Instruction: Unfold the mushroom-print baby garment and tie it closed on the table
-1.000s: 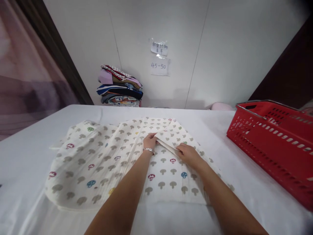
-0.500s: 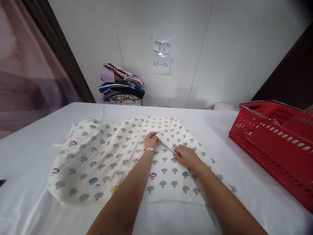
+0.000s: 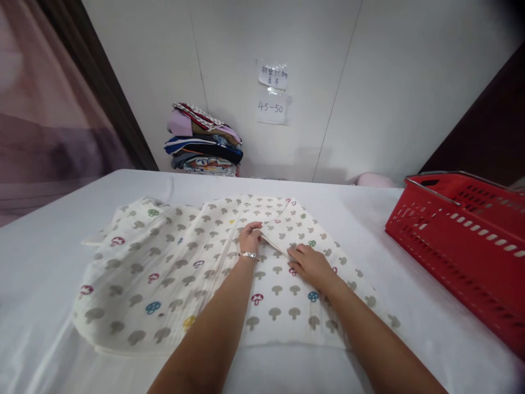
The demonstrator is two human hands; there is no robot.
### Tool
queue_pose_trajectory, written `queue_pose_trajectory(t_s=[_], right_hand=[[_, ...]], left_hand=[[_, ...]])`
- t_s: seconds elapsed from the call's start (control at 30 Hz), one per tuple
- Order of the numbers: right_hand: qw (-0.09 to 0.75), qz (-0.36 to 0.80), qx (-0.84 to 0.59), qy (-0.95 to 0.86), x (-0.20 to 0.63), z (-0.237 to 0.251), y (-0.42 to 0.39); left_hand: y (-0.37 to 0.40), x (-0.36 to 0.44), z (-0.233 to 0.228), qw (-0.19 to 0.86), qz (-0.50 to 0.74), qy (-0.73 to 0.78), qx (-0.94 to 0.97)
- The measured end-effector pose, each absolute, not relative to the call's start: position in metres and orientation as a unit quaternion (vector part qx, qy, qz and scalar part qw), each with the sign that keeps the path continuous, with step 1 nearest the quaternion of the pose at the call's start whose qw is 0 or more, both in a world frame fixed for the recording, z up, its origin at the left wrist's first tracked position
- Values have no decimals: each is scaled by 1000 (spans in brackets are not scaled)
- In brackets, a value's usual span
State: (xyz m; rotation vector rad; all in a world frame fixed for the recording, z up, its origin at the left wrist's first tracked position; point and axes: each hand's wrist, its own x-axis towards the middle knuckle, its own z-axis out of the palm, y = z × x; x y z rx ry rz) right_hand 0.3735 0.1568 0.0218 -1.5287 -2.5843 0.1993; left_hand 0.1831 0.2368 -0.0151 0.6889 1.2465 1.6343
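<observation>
A white cloth (image 3: 164, 262) printed with grey and coloured mushrooms lies spread before me, wrinkled on its left side. My left hand (image 3: 250, 237), with a silver bracelet at the wrist, pinches the upper end of a folded-over edge in its right half. Lower along that same edge, my right hand (image 3: 310, 265) has its fingers closed on the fabric. Between the two hands the edge runs slanting and slightly raised. Both forearms cover part of the cloth's near side.
The cloth lies on a white-covered table (image 3: 353, 213). At the right stands a red plastic basket (image 3: 451, 246) with a metal handle. Behind the table is a stack of folded fabrics (image 3: 204, 139) by the wall, with paper signs (image 3: 273, 108) above. A pinkish curtain (image 3: 49, 120) hangs at the left.
Both hands keep their hold on the cloth's edge and have barely moved. The view has shifted very slightly.
</observation>
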Motion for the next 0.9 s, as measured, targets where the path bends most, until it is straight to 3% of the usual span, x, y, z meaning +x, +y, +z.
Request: queue_pose_trajectory(t_s=[0.27,0.43,0.57,0.67,0.77,0.9], right_hand=[[29,15,-593,-805,331,22,165],[53,39,-593,-802,314,28,194],[202,102,-638,-736,380,62,240],[278,77,-755,-589,470,89,273],[263,33,-856,-444,548,93,283],[196,26,-866,-459,579,63,268]], left_hand=[[235,182,-8,544,673,424,268],[232,178,-7,550,660,401,317],[230,178,-8,526,658,428,327],[230,181,-10,519,639,441,358],[230,183,-11,521,620,449,377],[231,182,-12,519,615,455,381]])
